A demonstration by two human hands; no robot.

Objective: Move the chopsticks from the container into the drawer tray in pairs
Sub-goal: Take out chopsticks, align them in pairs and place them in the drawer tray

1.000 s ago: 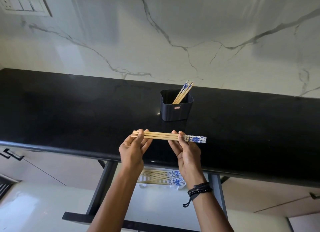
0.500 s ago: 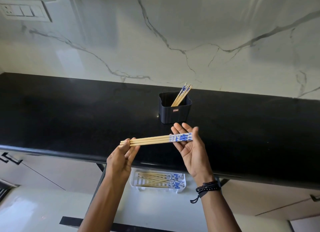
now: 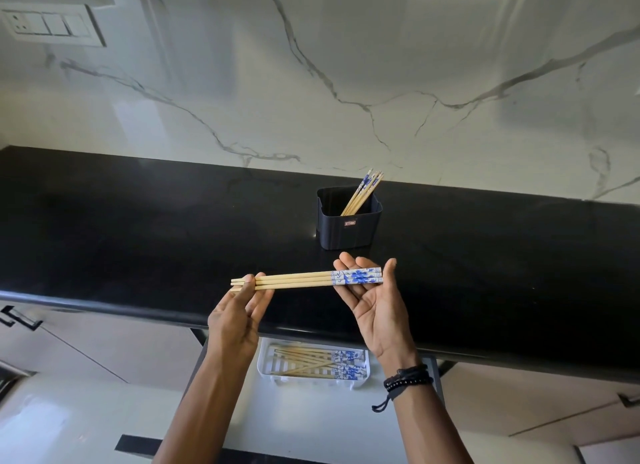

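Chopsticks (image 3: 304,279), three by count, lie level in front of the black container (image 3: 349,226): left hand (image 3: 239,319) pinches the plain tips, right hand (image 3: 375,302), palm open, cradles the blue-patterned ends. Container holds about four more chopsticks (image 3: 363,192). White drawer tray (image 3: 313,377), below the countertop (image 3: 138,235), holds several crossed chopsticks (image 3: 320,359).

The counter (image 3: 138,228) lies bare left and right of the container (image 3: 349,226) near its back edge. Below its front edge, the tray (image 3: 313,380) sits open, half overhung.
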